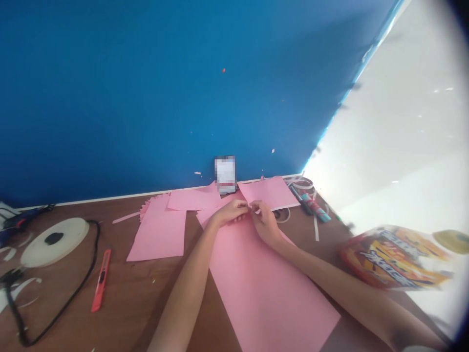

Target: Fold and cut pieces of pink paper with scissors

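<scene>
Large pink paper sheet [267, 288] flat on the brown wooden worktop [139, 293], far edge pinched from both sides. Left hand [230, 213] at that edge, grip closed on the paper; right hand [266, 224] just beside it, grip likewise clamped on the same edge, fingertips nearly meeting. Left of the sheet, a smaller pink paper rectangle [159, 234]; farther left, a red utility knife [101, 278] and a white round disc [54, 240]. Beyond the sheet, another pink paper piece [273, 191]. Right of the sheet, an orange and yellow snack packet [395, 261].
</scene>
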{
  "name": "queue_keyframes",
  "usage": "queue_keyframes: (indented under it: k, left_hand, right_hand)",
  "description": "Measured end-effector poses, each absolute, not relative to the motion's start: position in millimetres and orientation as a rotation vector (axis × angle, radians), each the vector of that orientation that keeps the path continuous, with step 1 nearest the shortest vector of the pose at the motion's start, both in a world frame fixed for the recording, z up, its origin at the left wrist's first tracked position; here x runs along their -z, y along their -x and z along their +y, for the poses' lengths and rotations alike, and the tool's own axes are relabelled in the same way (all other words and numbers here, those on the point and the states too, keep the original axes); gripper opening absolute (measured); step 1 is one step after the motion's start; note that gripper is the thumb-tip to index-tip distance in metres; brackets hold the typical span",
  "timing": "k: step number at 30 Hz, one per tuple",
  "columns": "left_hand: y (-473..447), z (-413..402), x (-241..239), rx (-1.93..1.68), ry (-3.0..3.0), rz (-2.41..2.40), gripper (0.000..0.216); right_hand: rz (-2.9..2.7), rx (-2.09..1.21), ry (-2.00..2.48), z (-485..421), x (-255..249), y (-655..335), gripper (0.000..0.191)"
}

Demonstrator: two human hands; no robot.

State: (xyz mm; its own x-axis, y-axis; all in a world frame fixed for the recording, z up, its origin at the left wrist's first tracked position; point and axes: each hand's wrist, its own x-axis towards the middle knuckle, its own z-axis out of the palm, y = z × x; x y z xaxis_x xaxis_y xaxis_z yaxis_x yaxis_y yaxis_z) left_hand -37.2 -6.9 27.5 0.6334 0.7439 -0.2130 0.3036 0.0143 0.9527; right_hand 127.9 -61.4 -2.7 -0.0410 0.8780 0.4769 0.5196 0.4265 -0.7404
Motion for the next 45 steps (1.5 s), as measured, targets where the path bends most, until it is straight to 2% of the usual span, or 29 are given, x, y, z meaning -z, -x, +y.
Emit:
queue_keyframes:
  k: [26,29,38,45]
  left_hand:
    - [39.8,0.2,-18.0,-0.599,-1.477,0.826,0.027]
    - [39.8,-0.2,-18.4,-0.627,-1.451,0.791,0.032]
    - [41.2,-3.1,-26.1,-0.558,-1.488,0.836,0.027]
    - [40.5,-0.9,-21.0,-0.577,-1.488,0.791,0.026]
  right_hand:
    - [-1.66,-0.535,1.211,-71.9,-9.1,-126.3,0.048]
    - [-1.686,-0.506,1.203,-72.7,-8.3,-126.4,0.051]
    - [-1.605,-0.599,1.216,-64.5,-1.6,-128.3,0.037]
    - [-1.621,-0.54,1.248,-64.1,0.1,-128.0,0.031]
